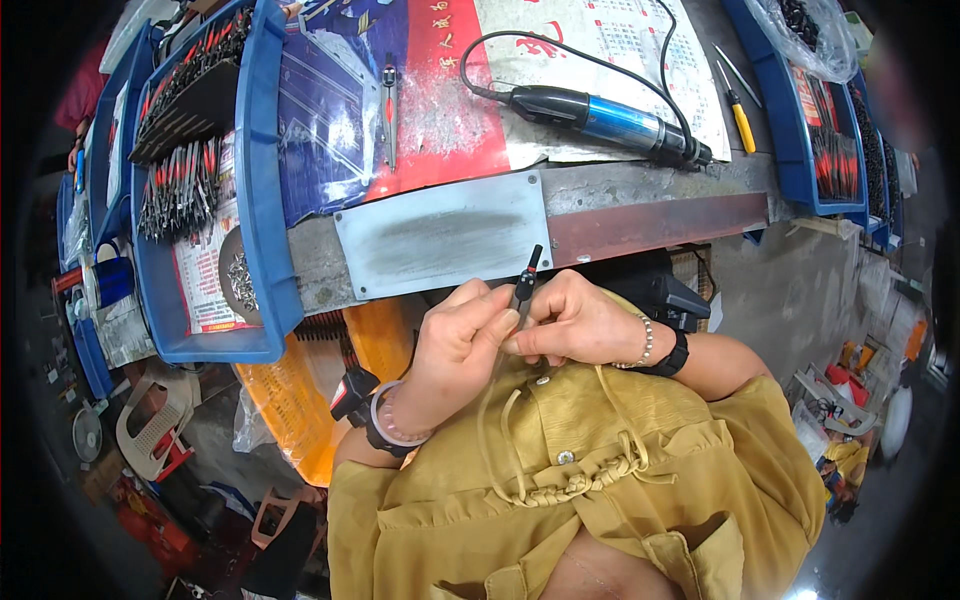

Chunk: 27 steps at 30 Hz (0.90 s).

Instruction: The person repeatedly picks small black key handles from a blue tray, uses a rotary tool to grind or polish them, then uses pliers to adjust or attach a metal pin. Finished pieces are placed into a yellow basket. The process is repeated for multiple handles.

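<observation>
In front of my chest, both hands meet at a slim pen-like piece (pixel 527 277) with a black upper end that points up and slightly right. My left hand (pixel 462 335) pinches its lower part between thumb and fingers. Right beside it, my right hand (pixel 572 320) is closed, thumb and finger pressed at the same piece; its lower end is hidden by the fingers. A similar slim grey and black piece (pixel 389 120) lies on the bench beyond. Just past my hands is a pale plate (pixel 440 232) with a dark smudge, fixed along the bench edge.
A blue and black electric screwdriver (pixel 605 122) with a cable lies at the back. Right of it are a yellow-handled screwdriver (pixel 741 122) and a thin metal tool (pixel 738 76). Blue bins (pixel 268 180) of red and black parts stand left, another blue bin (pixel 797 165) right. An orange crate (pixel 290 400) sits below.
</observation>
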Each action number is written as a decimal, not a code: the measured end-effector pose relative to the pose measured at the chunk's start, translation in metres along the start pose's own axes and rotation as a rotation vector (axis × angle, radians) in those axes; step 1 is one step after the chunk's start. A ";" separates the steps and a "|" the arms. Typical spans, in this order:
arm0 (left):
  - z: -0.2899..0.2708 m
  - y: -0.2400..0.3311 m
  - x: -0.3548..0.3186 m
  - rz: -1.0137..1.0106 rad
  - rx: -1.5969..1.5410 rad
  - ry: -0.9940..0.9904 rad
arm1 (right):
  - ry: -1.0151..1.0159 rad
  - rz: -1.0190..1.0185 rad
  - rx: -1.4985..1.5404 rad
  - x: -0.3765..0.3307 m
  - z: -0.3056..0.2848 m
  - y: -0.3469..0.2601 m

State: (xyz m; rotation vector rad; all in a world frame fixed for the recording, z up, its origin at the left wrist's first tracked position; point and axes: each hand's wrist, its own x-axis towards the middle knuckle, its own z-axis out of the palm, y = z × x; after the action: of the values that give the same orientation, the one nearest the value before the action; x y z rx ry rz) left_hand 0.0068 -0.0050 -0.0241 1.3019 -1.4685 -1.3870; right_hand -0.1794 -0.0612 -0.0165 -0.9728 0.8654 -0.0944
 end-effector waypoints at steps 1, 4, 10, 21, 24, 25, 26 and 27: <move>0.000 0.000 0.000 0.005 0.001 0.002 | 0.000 0.003 -0.007 0.000 0.001 0.000; -0.003 -0.001 -0.002 -0.005 0.014 -0.013 | -0.010 0.013 0.010 0.000 0.003 -0.002; -0.007 0.000 -0.002 -0.005 0.014 -0.037 | -0.033 0.023 0.039 0.000 0.003 -0.004; -0.008 0.002 0.002 -0.010 0.099 -0.011 | -0.007 0.022 0.054 0.003 0.003 -0.002; -0.009 0.005 0.004 -0.017 0.117 0.009 | -0.005 0.019 0.145 0.006 0.004 0.000; -0.010 0.005 0.005 -0.009 0.119 0.001 | 0.004 0.025 0.189 0.007 0.005 0.001; -0.011 0.005 0.006 -0.001 0.123 0.000 | 0.001 0.026 0.234 0.007 0.006 0.002; -0.012 0.006 0.007 0.003 0.128 -0.017 | 0.007 0.021 0.223 0.008 0.006 0.003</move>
State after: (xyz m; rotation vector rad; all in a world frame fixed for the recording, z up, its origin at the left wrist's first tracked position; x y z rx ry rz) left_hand 0.0155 -0.0152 -0.0177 1.3686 -1.5927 -1.3234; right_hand -0.1705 -0.0588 -0.0216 -0.7551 0.8517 -0.1724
